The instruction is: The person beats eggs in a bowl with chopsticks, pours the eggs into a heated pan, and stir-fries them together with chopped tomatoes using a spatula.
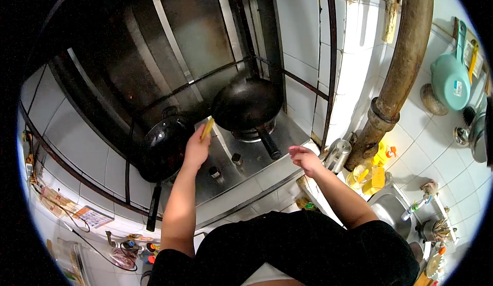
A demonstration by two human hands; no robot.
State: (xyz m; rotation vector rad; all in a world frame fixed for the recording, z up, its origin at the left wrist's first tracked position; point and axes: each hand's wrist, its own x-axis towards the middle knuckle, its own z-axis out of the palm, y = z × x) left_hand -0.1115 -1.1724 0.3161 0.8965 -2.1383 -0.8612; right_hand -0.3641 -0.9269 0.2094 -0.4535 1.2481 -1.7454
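Observation:
My left hand [197, 147] grips a small yellow item [207, 129], too small to name for certain, above the steel stove top [246, 165] between two pans. On the left burner sits a dark pan with a glass lid [167, 134], its black handle pointing toward me. A black wok [247, 103] rests on the right burner, with its handle [268, 143] angled toward the front right. Just right of that handle, my right hand [305, 160] hovers with its fingers apart and nothing in them.
Stove knobs [236, 159] line the front. A dark metal rail [303, 85] curves around the stove. At right are a thick brown pipe [405, 54], a metal canister [338, 155], yellow containers [376, 179], a sink [393, 204] and a hanging green strainer [452, 80].

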